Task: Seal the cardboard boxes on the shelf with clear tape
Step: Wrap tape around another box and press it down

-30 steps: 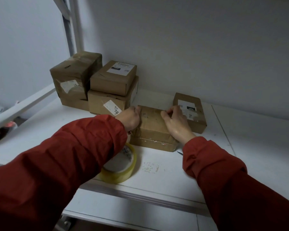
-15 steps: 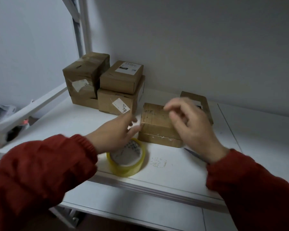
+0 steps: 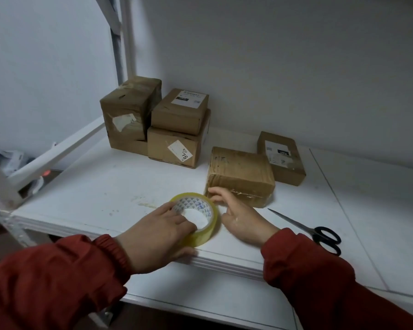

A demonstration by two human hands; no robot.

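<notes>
On the white shelf (image 3: 93, 186), by the front edge, a yellowish clear tape roll (image 3: 200, 206) is gripped by the left hand (image 3: 157, 236), its near side hidden. The right hand (image 3: 241, 220) is spread beside it; contact with the flat brown cardboard box (image 3: 241, 175) is unclear.

The tape (image 3: 210, 225) is glossy yellowish plastic on a printed paper core (image 3: 190, 204); the shelf (image 3: 105, 186) is smooth matt white. The boxes (image 3: 240, 173) are creased matt cardboard with paper labels (image 3: 179, 151), and the scissors (image 3: 305, 228) have metal blades, black plastic handles.
</notes>
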